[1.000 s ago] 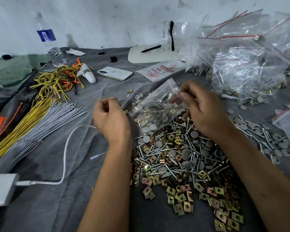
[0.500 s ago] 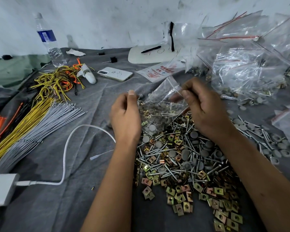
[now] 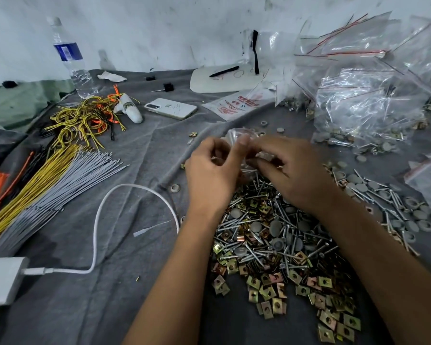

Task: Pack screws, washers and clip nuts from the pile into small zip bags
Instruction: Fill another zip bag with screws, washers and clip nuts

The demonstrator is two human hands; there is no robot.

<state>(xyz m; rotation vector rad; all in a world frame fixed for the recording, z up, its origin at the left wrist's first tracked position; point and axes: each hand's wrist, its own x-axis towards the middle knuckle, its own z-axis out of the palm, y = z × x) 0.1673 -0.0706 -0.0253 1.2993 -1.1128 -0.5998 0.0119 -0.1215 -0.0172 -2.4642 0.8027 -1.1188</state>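
Since that little bag (image 3: 237,135) is thin, floppy plastic weighed down by metal bits, pinch the top edge. Both hands, left (image 3: 210,175) and right (image 3: 290,170), have fingers (image 3: 243,143) pinching it.

Small zip bag (image 3: 237,135) mostly hidden behind both hands, its contents unseen, fingers motion-blurred

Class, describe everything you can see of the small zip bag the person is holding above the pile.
The small zip bag is clear, crinkled plastic, mostly hidden between the two hands. The left hand and right hand both pinch it, bunched up, just above the far edge of the pile of screws, washers and clip nuts. Its contents and its seal cannot be made out.
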